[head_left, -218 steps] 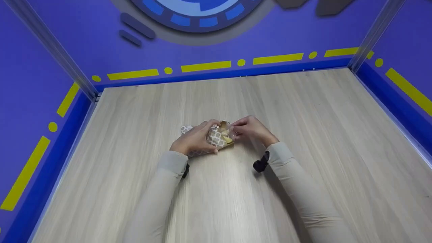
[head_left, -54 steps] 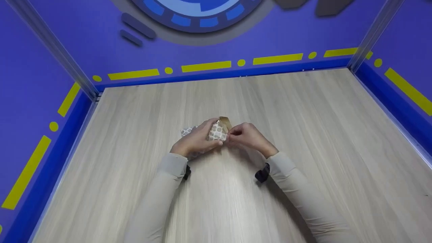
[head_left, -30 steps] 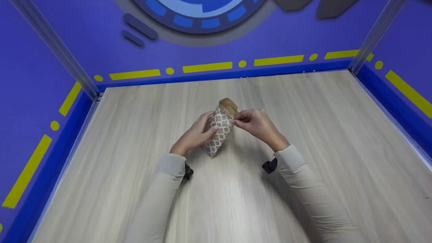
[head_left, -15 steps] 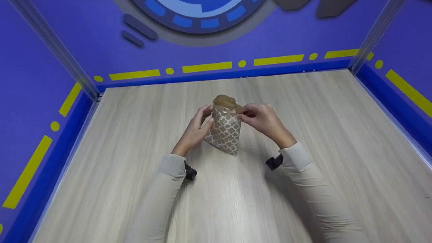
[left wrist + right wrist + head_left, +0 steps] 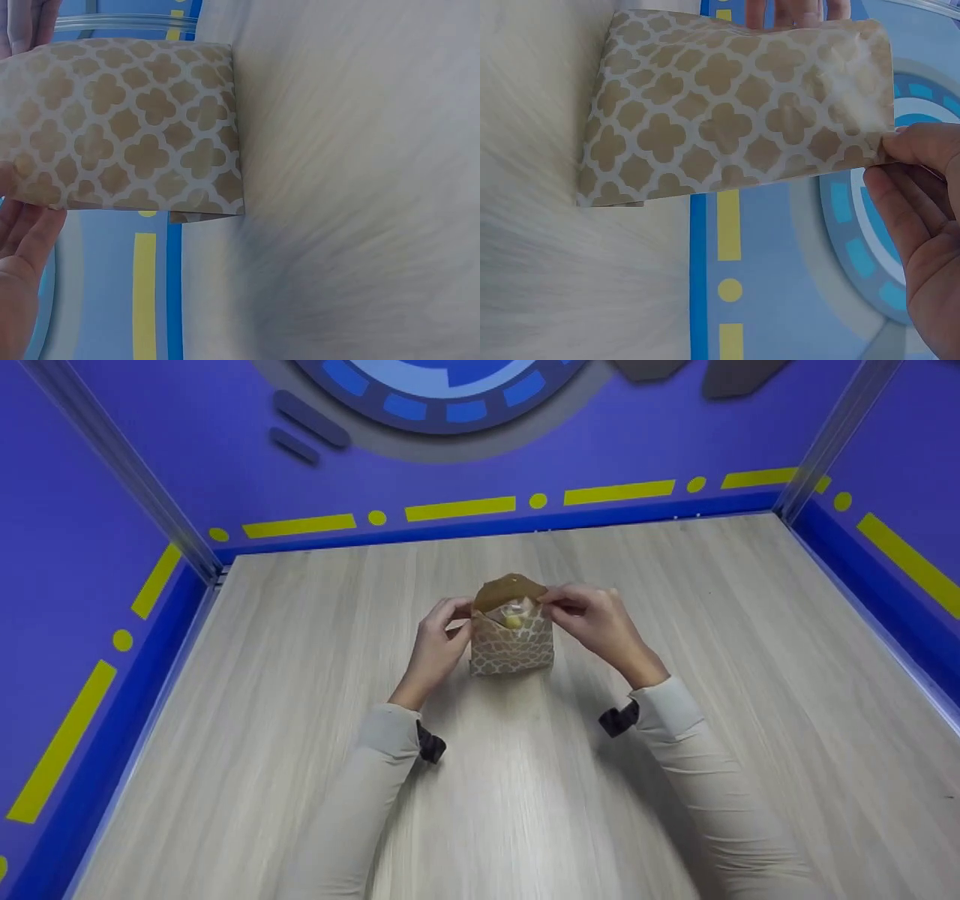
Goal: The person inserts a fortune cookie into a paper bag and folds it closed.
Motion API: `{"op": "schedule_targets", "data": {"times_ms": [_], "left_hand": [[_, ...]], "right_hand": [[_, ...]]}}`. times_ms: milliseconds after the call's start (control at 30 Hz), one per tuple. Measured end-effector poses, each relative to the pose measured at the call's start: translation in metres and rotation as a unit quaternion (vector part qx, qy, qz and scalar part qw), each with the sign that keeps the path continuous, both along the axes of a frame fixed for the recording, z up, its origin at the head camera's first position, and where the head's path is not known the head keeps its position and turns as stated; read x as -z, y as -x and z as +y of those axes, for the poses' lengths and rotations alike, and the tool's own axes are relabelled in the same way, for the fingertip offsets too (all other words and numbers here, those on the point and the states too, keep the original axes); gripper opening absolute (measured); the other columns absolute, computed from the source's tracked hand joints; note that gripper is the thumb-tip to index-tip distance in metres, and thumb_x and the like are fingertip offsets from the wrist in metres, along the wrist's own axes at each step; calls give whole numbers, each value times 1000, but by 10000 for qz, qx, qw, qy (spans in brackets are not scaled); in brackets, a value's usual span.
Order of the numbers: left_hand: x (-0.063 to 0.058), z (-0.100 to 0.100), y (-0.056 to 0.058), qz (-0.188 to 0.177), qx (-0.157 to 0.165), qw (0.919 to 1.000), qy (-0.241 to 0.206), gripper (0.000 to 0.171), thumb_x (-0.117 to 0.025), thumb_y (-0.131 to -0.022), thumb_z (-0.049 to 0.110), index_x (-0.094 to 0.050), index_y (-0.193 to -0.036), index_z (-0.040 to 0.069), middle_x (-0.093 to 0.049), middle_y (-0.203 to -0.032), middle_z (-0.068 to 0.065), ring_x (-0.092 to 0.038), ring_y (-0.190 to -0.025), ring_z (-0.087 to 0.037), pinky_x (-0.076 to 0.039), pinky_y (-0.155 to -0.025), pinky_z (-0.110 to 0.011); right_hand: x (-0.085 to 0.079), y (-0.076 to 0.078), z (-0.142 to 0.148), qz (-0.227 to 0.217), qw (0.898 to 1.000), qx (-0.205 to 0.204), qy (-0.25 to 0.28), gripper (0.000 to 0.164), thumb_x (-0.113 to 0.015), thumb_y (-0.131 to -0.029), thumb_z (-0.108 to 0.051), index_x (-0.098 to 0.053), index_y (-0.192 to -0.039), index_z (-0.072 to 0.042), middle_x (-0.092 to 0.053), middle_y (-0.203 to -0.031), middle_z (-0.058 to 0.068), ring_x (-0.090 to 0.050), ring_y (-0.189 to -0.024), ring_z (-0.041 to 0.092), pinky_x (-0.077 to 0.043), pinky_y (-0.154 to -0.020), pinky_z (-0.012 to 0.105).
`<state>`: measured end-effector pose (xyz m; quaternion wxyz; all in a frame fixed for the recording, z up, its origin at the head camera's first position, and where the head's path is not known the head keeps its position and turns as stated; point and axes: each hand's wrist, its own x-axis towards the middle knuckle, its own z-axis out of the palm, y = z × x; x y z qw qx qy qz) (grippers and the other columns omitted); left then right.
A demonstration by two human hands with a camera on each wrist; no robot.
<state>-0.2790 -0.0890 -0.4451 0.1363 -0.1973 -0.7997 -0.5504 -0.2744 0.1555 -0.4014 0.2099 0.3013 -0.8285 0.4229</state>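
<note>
A: Where is the bag now?

B: Between the left hand and the right hand. It's upright, and its base seems to rest on the surface.

A: How is each hand holding it?

B: The left one pinches the bag's left edge near the top, thumb on the patterned front. The right one nips the upper right corner between thumb and fingertips.

A: And which step would you call this?

B: Spreading and steadying the mouth, I'd judge. The plain brown back panel stands above the front, and the gap between them shows something yellow with clear plastic about it. I can't make out what it is.

A: What does the next move call for?

B: That depends on whether the bag is being packed or unpacked, which I can't tell. Either way, I'd keep one side pinched so it doesn't tip. Then the other hand could settle the contents and fold the top over, or reach in. Gently, too: thin paper probably creases or tears easily at the corners.
</note>
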Motion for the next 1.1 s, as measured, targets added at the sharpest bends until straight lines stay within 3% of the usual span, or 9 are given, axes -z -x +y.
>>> {"op": "schedule_targets", "data": {"times_ms": [267, 600, 767, 900, 1100], "left_hand": [[1, 2, -3, 359, 25, 9993, -66, 26, -62, -93, 8, -61, -119, 9, -64, -107, -8, -65, -101, -19, -56, -83, -29], [0, 5, -9, 412, 125, 9991, 51, 22, -62, -93, 12, -64, -115, 9, -64, -107, -4, -63, -101, -14, -56, -77, -24], [0, 7, -10, 459, 90, 9989, -72, 19, -63, -93, 14, -66, -111, 10, -64, -105, -3, -63, -101, -14, -56, -77, -22], [1, 9, -11, 464, 23, 9987, -199, 15, -63, -92, 8, -67, -106, 8, -64, -102, -5, -63, -100, -15, -57, -76, -23], [1, 10, -12, 392, -47, 9991, -148, 13, -61, -92, 4, -67, -104, 6, -64, -102, -5, -63, -98, -15, -57, -75, -23]], "right_hand": [[6, 1, 8, -36, 9997, -202, 139, 14, -66, -88, -1, -74, -100, -1, -73, -101, 11, -70, -93, 21, -53, -78, 14], [10, 0, 12, -458, 9963, -304, 659, 17, -69, -87, -11, -74, -102, -4, -73, -99, 9, -71, -90, 21, -53, -80, 16], [11, -1, 13, -412, 9963, -318, 679, 18, -69, -86, -12, -74, -102, -5, -73, -101, 8, -70, -92, 21, -53, -82, 18], [14, -1, 13, -309, 9967, -316, 686, 17, -70, -85, -9, -74, -101, -5, -73, -100, 8, -69, -92, 16, -53, -84, 18], [17, -1, 11, -459, 9915, -303, 1176, 13, -71, -83, -1, -74, -95, -1, -73, -95, 12, -68, -86, 5, -54, -79, 19]]}}
